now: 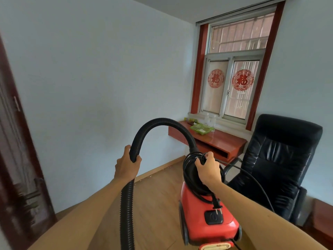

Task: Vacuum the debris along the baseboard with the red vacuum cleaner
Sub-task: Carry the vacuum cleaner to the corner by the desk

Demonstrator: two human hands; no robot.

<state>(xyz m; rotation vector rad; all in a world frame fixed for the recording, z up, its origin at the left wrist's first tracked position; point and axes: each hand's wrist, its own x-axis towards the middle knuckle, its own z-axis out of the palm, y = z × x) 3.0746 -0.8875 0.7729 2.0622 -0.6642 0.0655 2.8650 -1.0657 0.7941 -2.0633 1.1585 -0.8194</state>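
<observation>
The red vacuum cleaner (203,215) hangs in the air at the lower middle, its black power cord (191,163) coiled around the top. My right hand (208,168) is closed on the coiled cord and handle at the top of the vacuum. A black ribbed hose (162,123) arches from the vacuum over to my left hand (127,166), which grips it, and then drops straight down out of view. The plug (217,206) dangles against the red body. Pale debris (149,176) lies along the wooden baseboard (162,167) under the white wall.
A black leather office chair (273,165) stands on the right, close to the vacuum. A red wall-mounted desk (216,139) below the window holds a green tray and bottles. A dark wooden door (16,159) is at the left. Wood floor (156,204) stretches ahead.
</observation>
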